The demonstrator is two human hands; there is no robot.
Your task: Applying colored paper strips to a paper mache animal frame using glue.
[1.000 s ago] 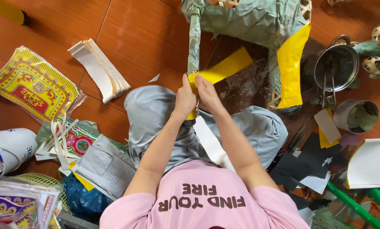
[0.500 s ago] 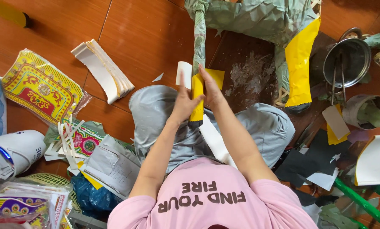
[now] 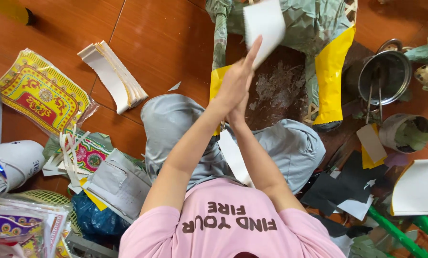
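Green paper figure point(image 3: 314, 24) lies on the floor ahead, one leg point(image 3: 219, 43) wrapped in yellow paper point(image 3: 218, 81). Left hand point(image 3: 233, 83), fingers straight and together, presses flat on that wrap, apparently smoothing it down. Right hand point(image 3: 238, 114) sits mostly hidden beneath; its state cannot be told. White sheet point(image 3: 266, 24) lies just above the fingertips.

Polished reddish wooden floor point(image 3: 166, 43), daylight

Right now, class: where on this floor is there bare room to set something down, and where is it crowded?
Bare wood floor lies between the white paper stack and the green paper figure. Crowded: packets and bundles at left around the yellow printed packet; pot, scraps and cup at right.
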